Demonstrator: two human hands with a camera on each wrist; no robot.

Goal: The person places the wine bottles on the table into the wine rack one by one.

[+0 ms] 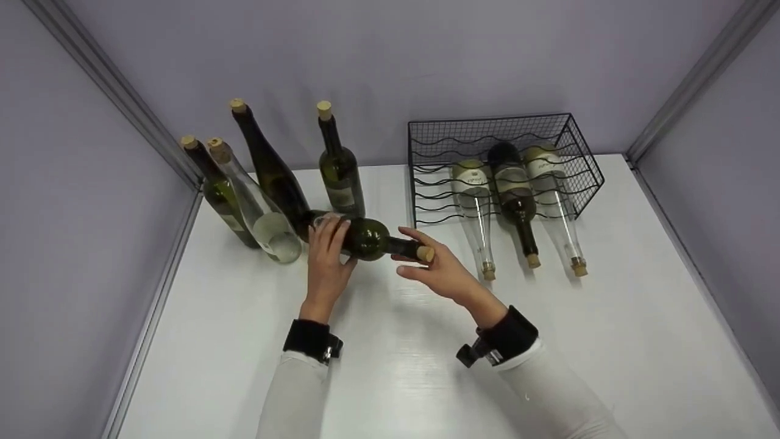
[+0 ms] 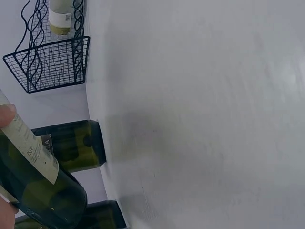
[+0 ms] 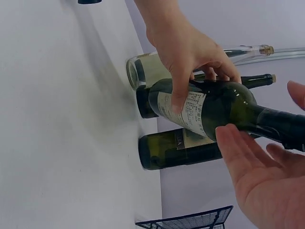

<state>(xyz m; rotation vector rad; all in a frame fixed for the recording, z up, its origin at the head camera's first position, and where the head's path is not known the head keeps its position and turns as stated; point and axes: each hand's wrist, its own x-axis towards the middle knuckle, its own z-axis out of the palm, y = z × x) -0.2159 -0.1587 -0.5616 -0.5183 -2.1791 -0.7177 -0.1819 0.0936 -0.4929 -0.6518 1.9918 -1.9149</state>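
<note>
A dark green corked wine bottle [image 1: 368, 239] is held nearly level above the table, its neck toward the right. My left hand [image 1: 326, 262] grips its labelled body, with the thumb across the label in the right wrist view. Around the neck, my right hand [image 1: 448, 274] is spread with fingers extended. In the right wrist view its fingertips touch or nearly touch the bottle's shoulder, while the thumb stands apart. Behind the held bottle, a green bottle [image 1: 341, 177] stands upright. Left of it are a tall dark bottle [image 1: 271, 164], a clear bottle [image 1: 250, 201] and another green bottle [image 1: 213, 189].
A black wire wine rack [image 1: 420, 195] stands at the back right against the wall. Two clear bottles [image 1: 481, 225] [image 1: 557, 207] and a dark bottle [image 1: 518, 207] lie in it, corked necks pointing forward. White table surface [image 1: 390, 366] stretches in front; grey panels enclose the sides.
</note>
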